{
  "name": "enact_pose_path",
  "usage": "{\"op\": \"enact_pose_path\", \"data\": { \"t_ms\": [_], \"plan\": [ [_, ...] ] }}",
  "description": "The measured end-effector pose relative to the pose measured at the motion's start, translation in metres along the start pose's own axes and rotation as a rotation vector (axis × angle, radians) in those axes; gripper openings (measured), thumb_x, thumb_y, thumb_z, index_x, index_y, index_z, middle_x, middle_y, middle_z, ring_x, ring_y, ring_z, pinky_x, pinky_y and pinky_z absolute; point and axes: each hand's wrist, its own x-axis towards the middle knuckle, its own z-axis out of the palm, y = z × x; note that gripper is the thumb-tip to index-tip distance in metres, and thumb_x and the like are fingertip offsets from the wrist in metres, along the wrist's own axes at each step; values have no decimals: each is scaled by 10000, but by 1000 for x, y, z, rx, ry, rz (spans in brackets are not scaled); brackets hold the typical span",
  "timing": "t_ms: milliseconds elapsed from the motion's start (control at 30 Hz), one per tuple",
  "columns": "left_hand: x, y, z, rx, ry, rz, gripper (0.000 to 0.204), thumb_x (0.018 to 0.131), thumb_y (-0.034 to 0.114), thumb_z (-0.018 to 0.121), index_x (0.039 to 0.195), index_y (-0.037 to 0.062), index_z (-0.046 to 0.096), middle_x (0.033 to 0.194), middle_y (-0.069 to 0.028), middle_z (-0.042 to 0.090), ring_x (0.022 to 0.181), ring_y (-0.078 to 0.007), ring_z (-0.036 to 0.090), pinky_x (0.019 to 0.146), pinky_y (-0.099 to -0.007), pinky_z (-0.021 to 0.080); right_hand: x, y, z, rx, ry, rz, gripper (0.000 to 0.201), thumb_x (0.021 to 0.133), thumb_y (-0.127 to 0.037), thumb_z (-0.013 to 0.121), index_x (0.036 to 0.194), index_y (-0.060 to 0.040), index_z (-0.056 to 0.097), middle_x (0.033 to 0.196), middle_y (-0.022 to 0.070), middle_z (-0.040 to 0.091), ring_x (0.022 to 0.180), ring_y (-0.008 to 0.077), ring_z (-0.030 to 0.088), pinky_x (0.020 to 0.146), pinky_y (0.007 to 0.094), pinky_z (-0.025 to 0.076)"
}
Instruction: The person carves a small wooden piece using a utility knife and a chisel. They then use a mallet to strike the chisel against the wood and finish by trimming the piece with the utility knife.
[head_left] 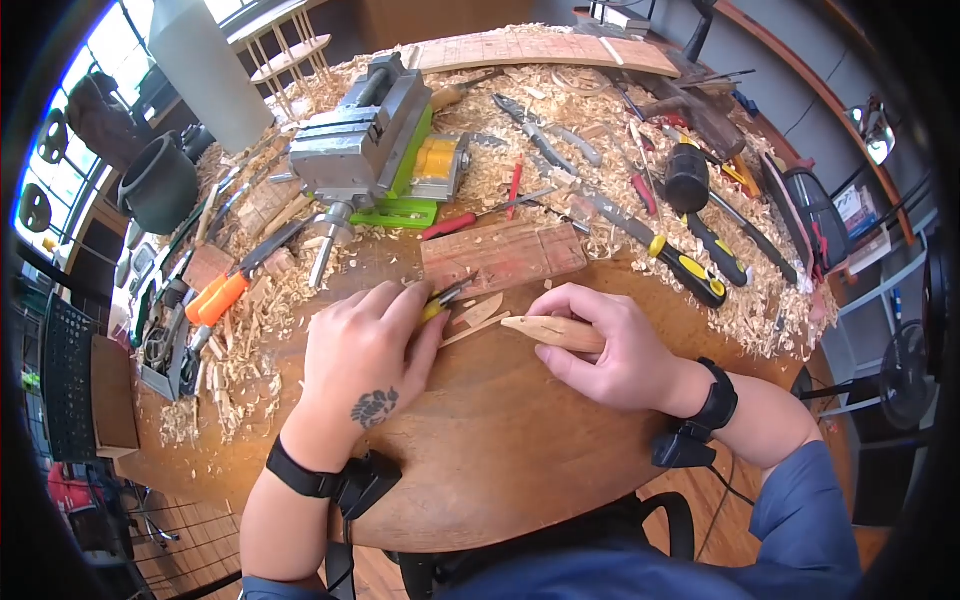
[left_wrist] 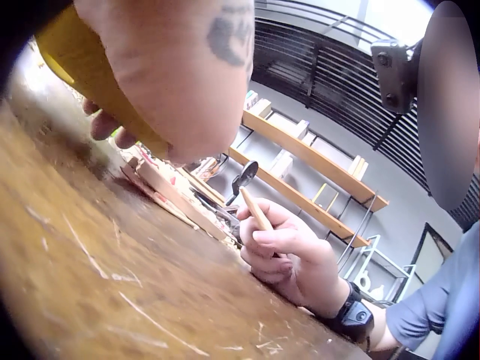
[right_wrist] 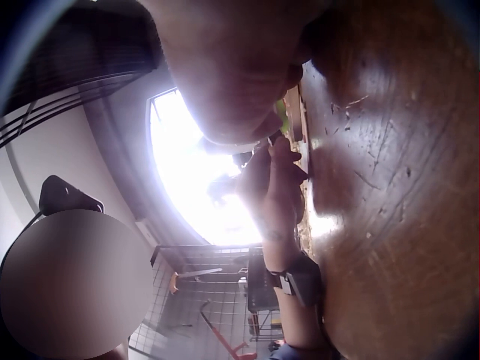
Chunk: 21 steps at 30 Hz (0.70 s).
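**Two hands at a carving worktop, one on a tool, one on a wooden piece**

The left hand [head_left: 365, 345] lies on the round wooden worktop [head_left: 500, 450], its fingers curled round a yellow-handled tool [head_left: 437, 303] whose dark metal tip points right, toward a thin wood sliver [head_left: 478, 312] lying just beside it; the left wrist view shows the yellow handle [left_wrist: 90, 75] held close under the palm. The right hand [head_left: 610, 345] rests to the right, fingers and thumb closed round a pale carved wooden piece [head_left: 550, 331] that lies nearly flat, its pointed end aimed left toward the tool; the two hands are near each other but apart; in the left wrist view the same piece [left_wrist: 256, 209] sticks up out of the right hand's grip.

Just beyond the hands lies a flat wooden block [head_left: 503, 255] with carved grooves; behind it stands a grey metal vise [head_left: 360, 135] on a green base, wood shavings [head_left: 250, 330] heaped around it; a red-handled screwdriver [head_left: 470, 218] lies between vise and block; a black-and-yellow-handled tool [head_left: 690, 275] lies to the right, an orange-handled one [head_left: 217, 297] to the left; both wrists wear black straps.
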Motion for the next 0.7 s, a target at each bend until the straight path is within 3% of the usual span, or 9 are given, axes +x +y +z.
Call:
{"op": "enact_pose_path", "data": {
  "t_ms": [233,500,700],
  "plan": [
    [-2,-1,-1,18,-24,25,311,852,149,776,1143,60,714,869,-87,669,767,-284,696,667,-409,551,0,2,1,-3,-5,-31,294,933,-109,757,1210,-47,679,1006,117,744,873,276,742,776,370,575],
    [-1,-7,3,58,-26,24,396,843,88,767,1234,89,704,1047,-93,644,940,-306,650,853,-430,511,-1,1,0,-3,-15,-53,298,928,-104,775,1208,-53,687,1007,111,745,896,274,747,788,369,575],
    [-2,3,2,-40,-24,-39,405,847,59,761,1246,57,694,1025,-113,634,912,-329,634,841,-436,511,0,3,1,-14,-12,-48,292,928,-120,782,1200,-53,697,1001,112,748,869,278,746,770,361,578]
  ]
}}
